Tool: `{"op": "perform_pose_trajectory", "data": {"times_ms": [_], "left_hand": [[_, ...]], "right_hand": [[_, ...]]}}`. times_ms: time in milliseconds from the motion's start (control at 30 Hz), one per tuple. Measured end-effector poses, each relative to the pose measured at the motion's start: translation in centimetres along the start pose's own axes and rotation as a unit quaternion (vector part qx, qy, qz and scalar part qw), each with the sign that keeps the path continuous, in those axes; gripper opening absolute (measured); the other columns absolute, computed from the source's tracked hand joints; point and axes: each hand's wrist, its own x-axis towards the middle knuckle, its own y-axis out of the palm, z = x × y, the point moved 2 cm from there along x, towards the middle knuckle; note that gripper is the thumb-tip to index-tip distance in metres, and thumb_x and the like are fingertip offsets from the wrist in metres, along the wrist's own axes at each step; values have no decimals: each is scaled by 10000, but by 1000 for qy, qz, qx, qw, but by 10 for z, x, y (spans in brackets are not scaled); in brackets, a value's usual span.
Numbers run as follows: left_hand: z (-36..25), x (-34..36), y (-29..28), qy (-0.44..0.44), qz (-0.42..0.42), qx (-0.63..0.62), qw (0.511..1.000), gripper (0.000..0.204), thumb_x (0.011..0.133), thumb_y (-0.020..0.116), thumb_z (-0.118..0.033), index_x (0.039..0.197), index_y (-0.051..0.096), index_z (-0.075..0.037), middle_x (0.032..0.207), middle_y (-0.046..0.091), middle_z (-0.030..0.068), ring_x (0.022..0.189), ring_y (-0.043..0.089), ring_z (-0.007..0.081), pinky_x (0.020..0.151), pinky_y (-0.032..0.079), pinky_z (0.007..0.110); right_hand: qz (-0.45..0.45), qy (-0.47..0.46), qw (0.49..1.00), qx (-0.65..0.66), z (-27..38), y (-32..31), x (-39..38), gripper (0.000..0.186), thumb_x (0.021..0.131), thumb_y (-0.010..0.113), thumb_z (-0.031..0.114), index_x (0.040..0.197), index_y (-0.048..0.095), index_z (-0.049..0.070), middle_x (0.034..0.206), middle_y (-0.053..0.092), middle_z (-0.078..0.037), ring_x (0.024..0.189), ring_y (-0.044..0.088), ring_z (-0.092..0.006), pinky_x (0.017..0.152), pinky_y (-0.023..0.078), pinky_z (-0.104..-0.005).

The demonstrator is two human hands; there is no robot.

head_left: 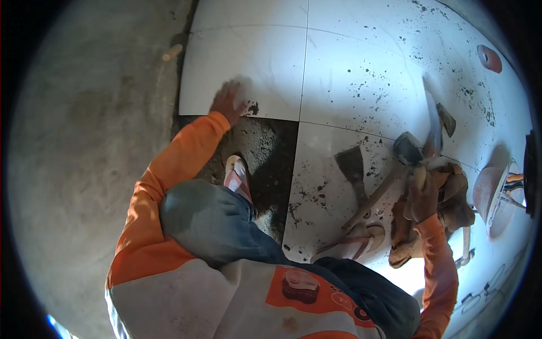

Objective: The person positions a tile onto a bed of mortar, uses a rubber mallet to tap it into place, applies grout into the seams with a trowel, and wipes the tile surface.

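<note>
My left hand [230, 100] lies with fingers apart on a white floor tile [248, 62], at its near edge beside dark crumbs. Just below that edge is a bare patch of rough mortar [259, 141]. On the right, my right hand [423, 198] is closed around a pale, handle-like piece, which its fingers partly cover. Close to it are a dark mallet head [407, 148] and a wooden handle [372, 198] slanting down to the left. A long grey blade [433, 124] lies just beyond. A broad scraper [352, 166] rests left of this hand.
Brown, crumpled leather-like material [454, 200] lies beside my right hand. A bowl-shaped container [488, 195] with tools stands at the far right. A reddish roll [489, 59] lies at the upper right. Crumbs dot the tiles. Grey concrete [90, 141] and a short stick [171, 52] are left.
</note>
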Motion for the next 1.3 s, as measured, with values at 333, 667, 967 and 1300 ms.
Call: {"op": "perform_pose_trajectory", "data": {"times_ms": [333,667,967,1300], "left_hand": [[-94,-15,24,175,68,-82,979,618,792,563,-355,1268,429,15,1334,373,237,1282,295,393,1065,184,533],[-42,30,20,240,-185,-211,929,498,851,538,-322,1242,441,-30,1231,495,165,1154,455,360,1009,320,473],[-143,73,24,281,-21,-145,948,677,829,502,-415,1343,318,-15,1421,270,188,1329,219,351,1070,151,530],[-148,-82,44,405,254,-454,752,240,804,602,-189,1007,596,-62,1037,594,157,961,565,347,868,447,423]], "right_hand": [[24,84,995,-54,43,35,43,340,831,574,216,1094,543,3,835,601,-220,807,605,-352,651,470,-412],[-23,281,959,18,134,138,118,282,829,568,229,997,570,2,797,616,-192,739,609,-350,679,478,-410],[-195,297,910,215,108,149,122,404,875,502,353,1021,558,-20,844,629,-130,754,601,-200,666,473,-321],[-183,421,888,-36,103,137,118,580,824,538,465,1114,505,-37,1019,594,-266,962,567,-422,833,444,-445]]}}
